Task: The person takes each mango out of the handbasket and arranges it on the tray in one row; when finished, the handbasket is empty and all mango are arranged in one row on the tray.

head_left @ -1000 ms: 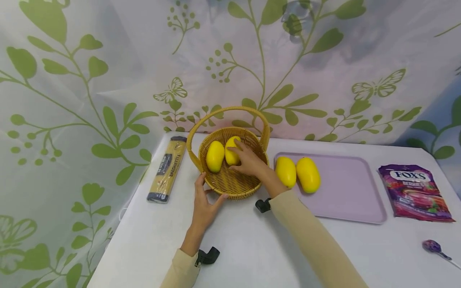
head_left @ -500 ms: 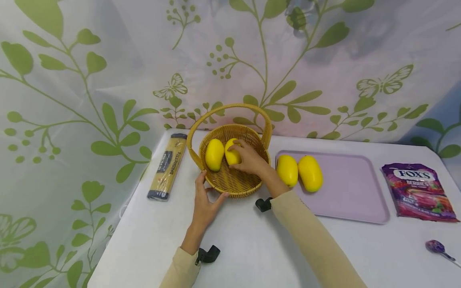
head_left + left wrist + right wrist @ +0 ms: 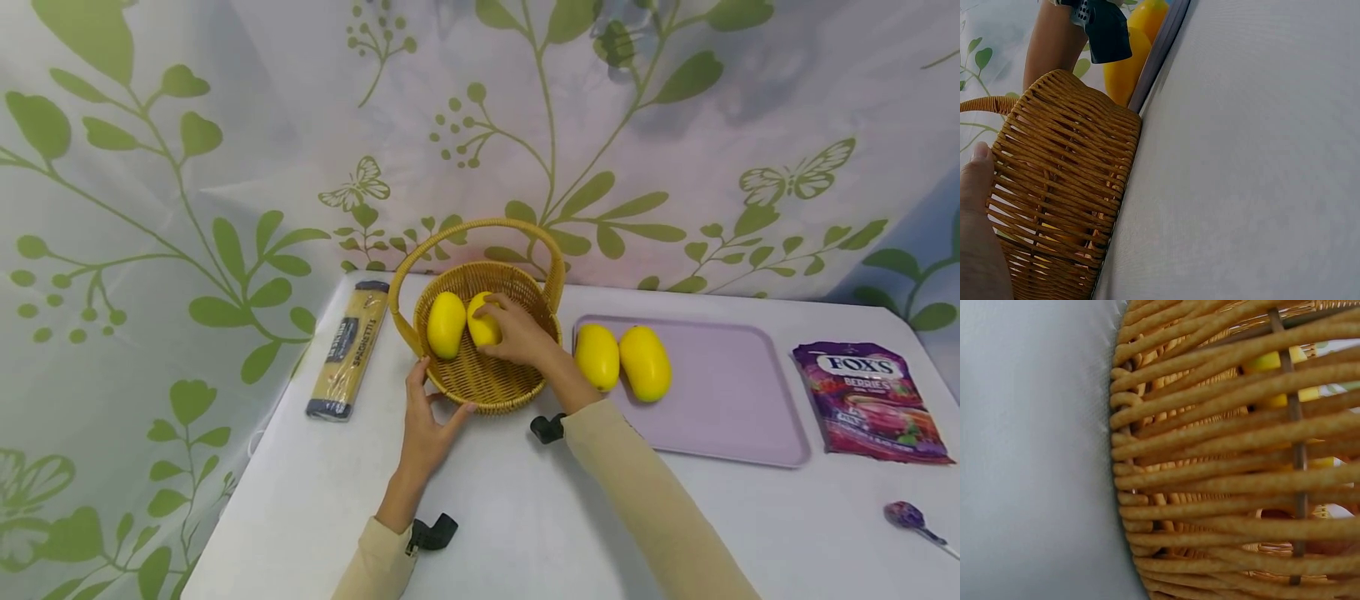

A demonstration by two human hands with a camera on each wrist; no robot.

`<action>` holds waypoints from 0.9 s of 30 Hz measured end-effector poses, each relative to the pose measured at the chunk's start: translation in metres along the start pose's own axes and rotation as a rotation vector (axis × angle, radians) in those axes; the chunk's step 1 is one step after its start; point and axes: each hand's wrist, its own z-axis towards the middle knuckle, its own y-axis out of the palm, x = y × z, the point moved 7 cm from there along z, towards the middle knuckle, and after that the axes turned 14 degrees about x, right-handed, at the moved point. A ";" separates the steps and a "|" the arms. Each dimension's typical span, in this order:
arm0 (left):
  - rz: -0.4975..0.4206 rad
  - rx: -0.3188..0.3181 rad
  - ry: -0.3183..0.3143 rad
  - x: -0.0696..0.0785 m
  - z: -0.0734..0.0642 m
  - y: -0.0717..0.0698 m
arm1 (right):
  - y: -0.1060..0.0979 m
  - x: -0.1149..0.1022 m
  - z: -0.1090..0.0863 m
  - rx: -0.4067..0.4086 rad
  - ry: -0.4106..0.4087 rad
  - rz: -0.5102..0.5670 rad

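Note:
A wicker basket with a tall arched handle stands on the white table. Two yellow mangoes lie inside it. My right hand reaches over the rim and grips the right-hand mango, thumb on its near side and fingers across its top. Beside it, the other mango touches nothing of my hands. My left hand holds the basket's near-left side from outside, its thumb and fingers spread around the wall. In the left wrist view, the left thumb touches the weave. The right wrist view mostly shows basket weave.
Right of the basket, a lilac tray bears two more mangoes at its left end. A spaghetti packet lies to the left. Farther right are a Fox's candy bag and a lollipop. A patterned curtain hangs behind.
My right fingers have closed around the right-hand mango, having been spread over it a second ago. The left hand and basket stay put; the view shifts slightly.

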 end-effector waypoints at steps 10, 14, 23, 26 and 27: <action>0.001 -0.003 0.000 0.001 0.000 0.002 | -0.015 -0.008 -0.006 0.022 -0.043 -0.036; 0.004 0.005 -0.008 0.001 -0.001 0.001 | -0.033 -0.018 -0.015 0.070 -0.082 -0.016; -0.006 0.021 0.012 0.001 -0.002 0.000 | -0.084 -0.040 -0.048 0.228 -0.181 0.017; -0.003 0.020 0.007 0.001 -0.003 0.000 | -0.100 -0.043 -0.063 0.255 -0.191 0.011; -0.001 0.016 0.004 0.000 -0.003 0.000 | -0.105 -0.044 -0.069 0.262 -0.197 0.007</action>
